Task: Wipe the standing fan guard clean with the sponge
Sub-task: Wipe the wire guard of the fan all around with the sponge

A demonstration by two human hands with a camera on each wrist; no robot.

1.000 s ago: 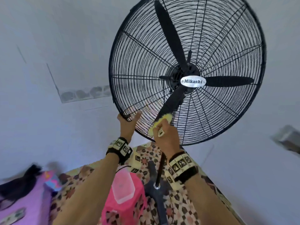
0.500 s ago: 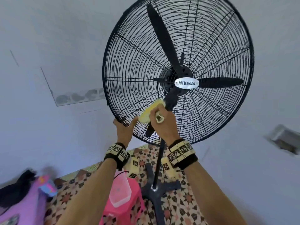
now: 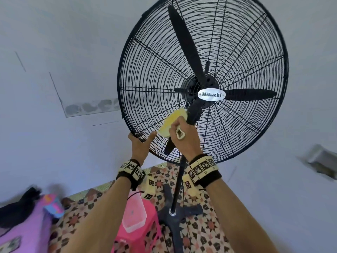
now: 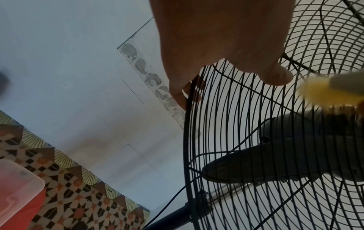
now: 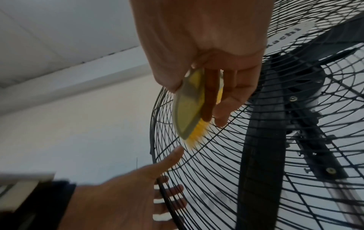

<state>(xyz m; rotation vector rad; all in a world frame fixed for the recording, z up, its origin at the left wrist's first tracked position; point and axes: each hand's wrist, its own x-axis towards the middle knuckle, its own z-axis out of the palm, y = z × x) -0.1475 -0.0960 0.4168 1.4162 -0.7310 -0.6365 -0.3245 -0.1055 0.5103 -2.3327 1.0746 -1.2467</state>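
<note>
Black wire fan guard point(image 3: 153, 73), round and ribbed, gripped at its lower-left rim by your left hand point(image 3: 140, 145), fingers hooked through the wires.
Your right hand point(image 3: 184, 136) clasps the yellow bristled scrubbing sponge point(image 3: 171, 122) against the guard's lower left, below the oval Mikachi badge point(image 3: 211, 94). Pale walls point(image 3: 54, 42) surround you; a pink plastic stool point(image 3: 138, 232) stands beside the fan's pole point(image 3: 177, 185) on patterned tile floor point(image 3: 204, 232).

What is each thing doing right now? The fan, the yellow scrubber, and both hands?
Fan guard: upright on its stand, closed over the blades.
Fan blades: sharp in the picture, apparently still.
Yellow scrubber: pressed against the guard wires.
Right hand: grips the scrubber.
Left hand: holds the guard's rim.
</note>
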